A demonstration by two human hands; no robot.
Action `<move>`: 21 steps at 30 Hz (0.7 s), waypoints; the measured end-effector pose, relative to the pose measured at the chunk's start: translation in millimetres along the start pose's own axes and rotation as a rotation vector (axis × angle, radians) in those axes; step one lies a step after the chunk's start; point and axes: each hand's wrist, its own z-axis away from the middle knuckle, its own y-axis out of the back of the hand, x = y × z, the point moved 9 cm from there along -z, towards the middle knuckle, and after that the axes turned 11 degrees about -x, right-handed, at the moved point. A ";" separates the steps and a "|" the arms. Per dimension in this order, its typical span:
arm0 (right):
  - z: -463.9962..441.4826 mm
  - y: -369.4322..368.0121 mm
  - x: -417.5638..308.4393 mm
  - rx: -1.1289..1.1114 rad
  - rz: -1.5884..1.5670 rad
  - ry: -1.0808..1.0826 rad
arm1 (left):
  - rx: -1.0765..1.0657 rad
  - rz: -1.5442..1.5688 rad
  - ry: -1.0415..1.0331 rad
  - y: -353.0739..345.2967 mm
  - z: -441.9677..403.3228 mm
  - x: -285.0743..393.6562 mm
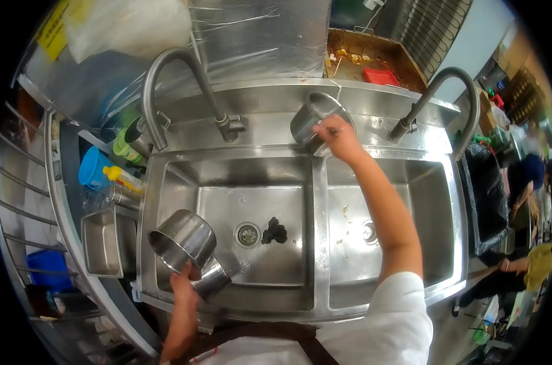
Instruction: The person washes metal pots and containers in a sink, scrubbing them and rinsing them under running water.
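My left hand is closed on the rim of a round stainless-steel pot, tilted over the left basin's front left corner. A second, smaller steel container sits against it by my fingers; whether I grip that one too is unclear. At the back ledge, my right hand has its fingers closed on the rim of another round steel pot, which leans with its mouth partly toward me. Near the drain in the left basin lies a dark, crumpled clump.
Two curved faucets rise behind the basins. Food bits lie in the right basin. Left of the sink are a blue tub, a yellow bottle and a rectangular steel pan. A black-lined bin and a person are right.
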 end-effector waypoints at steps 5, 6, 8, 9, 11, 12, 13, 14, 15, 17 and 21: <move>42.9 18.9 -20.3 0.223 -0.938 -0.275 | -0.021 0.132 -0.036 22.0 -7.8 7.0; 49.5 5.6 -18.4 0.288 -1.377 -0.223 | -0.027 0.182 -0.056 24.4 -7.0 9.8; 55.8 -23.1 -19.6 0.025 -1.610 0.039 | -0.042 0.239 -0.080 33.0 -10.9 16.0; 62.2 -27.1 -63.6 -0.257 -1.812 0.311 | -0.029 0.220 -0.103 42.7 -13.1 18.0; 79.2 -51.9 -41.0 0.179 -1.809 -0.139 | -0.016 0.216 -0.123 59.9 -15.3 22.1; 85.9 -58.2 -43.9 0.280 -1.837 -0.156 | -0.053 0.253 -0.126 64.8 -15.4 25.9; 90.4 -63.9 -54.9 0.282 -1.846 -0.097 | -0.087 0.288 -0.128 70.4 -15.0 28.4; 94.7 -68.5 -70.3 0.283 -1.856 -0.039 | -0.078 0.285 -0.129 79.6 -15.0 30.9; 97.8 -77.6 -81.5 0.271 -1.851 -0.048 | -0.070 0.294 -0.122 86.7 -13.4 32.8; 105.0 -99.8 -103.2 0.218 -1.927 -0.043 | -0.043 0.256 -0.178 101.5 -8.1 46.1; 183.3 -239.6 -26.5 0.415 -1.588 -0.742 | -0.154 0.453 -0.180 122.8 -18.2 37.2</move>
